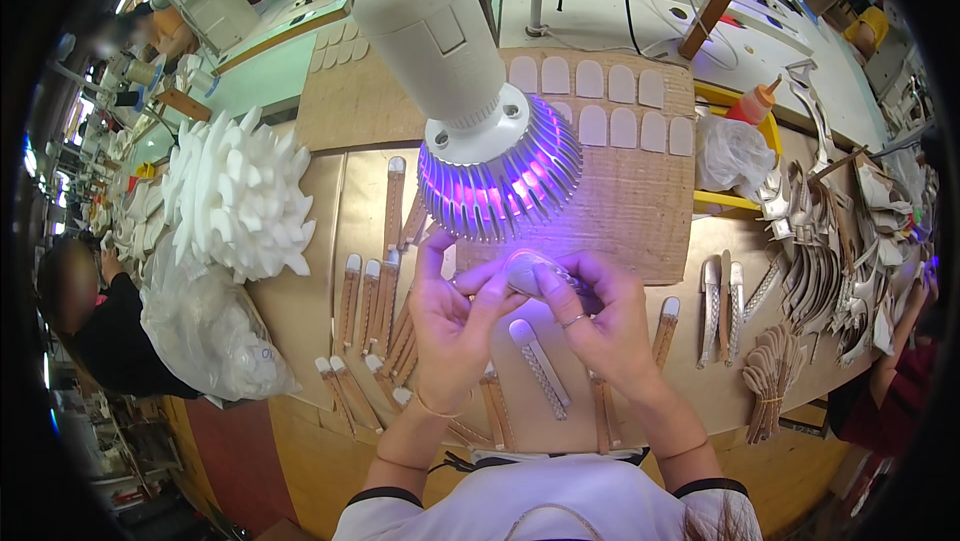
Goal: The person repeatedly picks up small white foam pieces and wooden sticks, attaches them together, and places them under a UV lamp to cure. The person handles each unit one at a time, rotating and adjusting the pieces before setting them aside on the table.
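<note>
Just below the purple-glowing lamp (500,166), both my hands pinch a small pale strap piece with a rounded end (524,273). My left hand (452,313) has its thumb and index finger closed at the piece's left edge, the other fingers curled. My right hand (606,313), wearing a ring, grips it from the right with thumb and fingers. The rest of the piece is hidden behind the right fingers. Under my hands lies a braided grey strap with a white rounded tip (540,369). Several brown stitched straps with white tips (352,303) lie to the left.
Behind the lamp, a cardboard sheet (640,206) carries rows of pale rounded patches (590,78). White foam-like pieces (235,191) and a plastic bag (215,331) are heaped at left. At right are a yellow bin (735,201), bundled straps (772,381) and piled strips (825,291). People sit on both sides.
</note>
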`<action>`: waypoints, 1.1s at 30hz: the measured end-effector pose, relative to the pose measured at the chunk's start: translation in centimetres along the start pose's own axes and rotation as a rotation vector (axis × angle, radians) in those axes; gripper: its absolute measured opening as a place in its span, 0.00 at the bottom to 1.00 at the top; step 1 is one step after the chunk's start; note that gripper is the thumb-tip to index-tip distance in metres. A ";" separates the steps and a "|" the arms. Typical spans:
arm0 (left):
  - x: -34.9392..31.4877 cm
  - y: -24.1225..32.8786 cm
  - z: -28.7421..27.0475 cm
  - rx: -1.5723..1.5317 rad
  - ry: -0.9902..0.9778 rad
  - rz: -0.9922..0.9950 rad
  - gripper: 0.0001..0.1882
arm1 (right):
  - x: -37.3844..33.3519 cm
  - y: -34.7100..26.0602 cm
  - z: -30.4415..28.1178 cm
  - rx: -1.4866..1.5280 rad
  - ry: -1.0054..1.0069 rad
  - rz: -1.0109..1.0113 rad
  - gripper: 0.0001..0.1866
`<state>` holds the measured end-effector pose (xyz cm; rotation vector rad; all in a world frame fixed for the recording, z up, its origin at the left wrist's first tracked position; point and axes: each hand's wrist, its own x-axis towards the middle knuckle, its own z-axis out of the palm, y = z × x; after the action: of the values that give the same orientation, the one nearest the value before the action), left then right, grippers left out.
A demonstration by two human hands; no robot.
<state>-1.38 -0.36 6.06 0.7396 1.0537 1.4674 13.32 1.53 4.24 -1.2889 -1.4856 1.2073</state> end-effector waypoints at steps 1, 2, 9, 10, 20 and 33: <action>0.0 0.0 0.0 0.030 -0.011 -0.001 0.29 | 0.0 0.0 0.0 -0.010 0.006 -0.014 0.14; 0.1 0.0 -0.1 0.060 -0.023 -0.001 0.29 | 0.0 0.1 0.0 -0.015 0.007 -0.023 0.14; 0.6 -0.5 -0.8 0.067 -0.012 -0.005 0.29 | 0.0 0.4 0.7 -0.008 0.029 -0.095 0.13; 0.6 -0.6 -0.8 0.051 0.005 -0.001 0.28 | 0.0 0.3 0.8 -0.021 0.040 -0.108 0.14; 1.9 -1.4 -1.2 -0.077 0.069 0.030 0.23 | 0.4 -0.2 -0.1 -0.057 -0.076 0.017 0.14; 3.4 -3.1 -2.9 -0.175 0.024 -0.127 0.20 | 1.1 1.8 0.2 -0.008 -0.083 0.058 0.15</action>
<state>-3.23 2.30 1.70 0.5229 0.9583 1.4411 13.39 2.62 2.39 -1.3089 -1.5226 1.3076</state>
